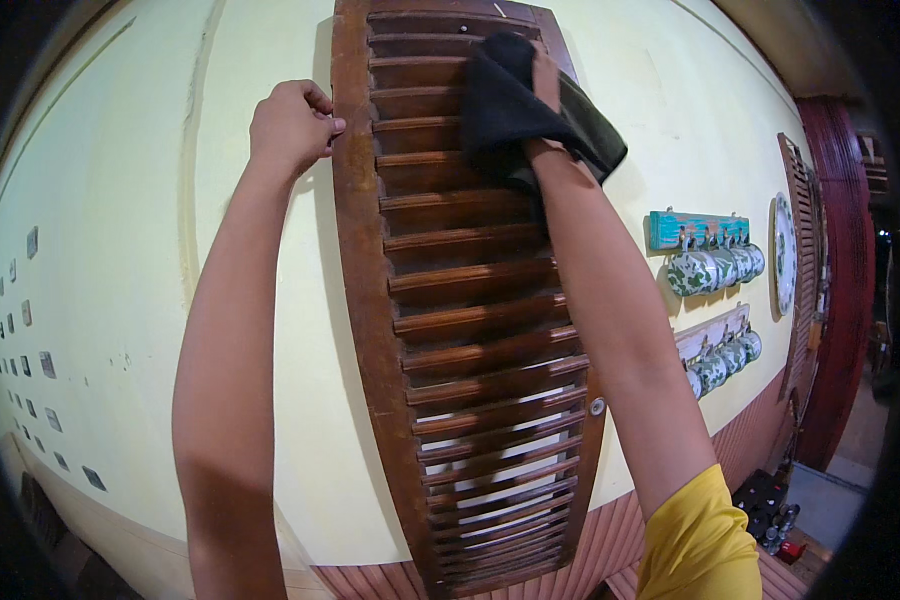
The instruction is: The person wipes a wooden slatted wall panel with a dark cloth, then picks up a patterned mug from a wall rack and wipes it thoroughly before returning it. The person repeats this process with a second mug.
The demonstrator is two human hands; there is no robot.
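A tall brown wooden louvered shutter (pixel 360 225) stands upright against a pale yellow wall. Bent fingers of my left hand (pixel 292 124) grip the shutter's left edge near the top. Across the upper right slats, my right hand (pixel 551 97) holds a dark cloth (pixel 506 112), which drapes over the fingers and hides part of the slats and the right frame. The cloth's greyish-green part hangs out to the right, over the shutter's edge. A small round metal fitting (pixel 597 406) sits on the right stile, lower down.
Right of the shutter, patterned enamel mugs (pixel 691 273) hang from a turquoise rack (pixel 664 230), with more mugs on a second rack (pixel 694 341) below. Beyond them are a wall plate (pixel 784 253) and a dark red curtain (pixel 840 285). Small pictures (pixel 48 364) dot the left wall.
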